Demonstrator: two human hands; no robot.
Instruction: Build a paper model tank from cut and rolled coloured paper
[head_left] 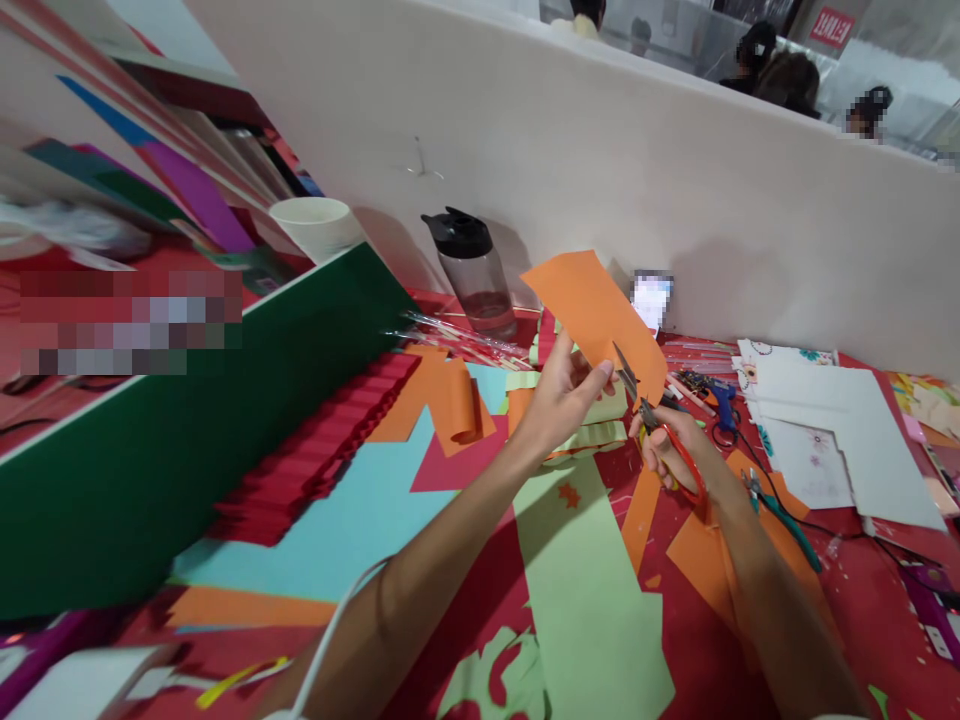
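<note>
My left hand [571,385] pinches the lower edge of a sheet of orange paper [600,300], holding it up above the table. My right hand [675,450] is closed round the red handles of a pair of scissors [690,470]. The scissor blades stand apart and lie against the orange paper, close to my left fingertips. Below my hands are folded light-green paper strips [592,438] and a long light-green sheet [585,560] with a small orange cut-out shape [569,495] on it.
A dark bottle [480,280] and a phone [651,300] stand along the white partition [600,150]. Red pleated paper [322,440] lies left beside a green board [150,440]. Teal-handled pliers [787,530], a blue glue gun [724,410] and white sheets [862,430] lie right.
</note>
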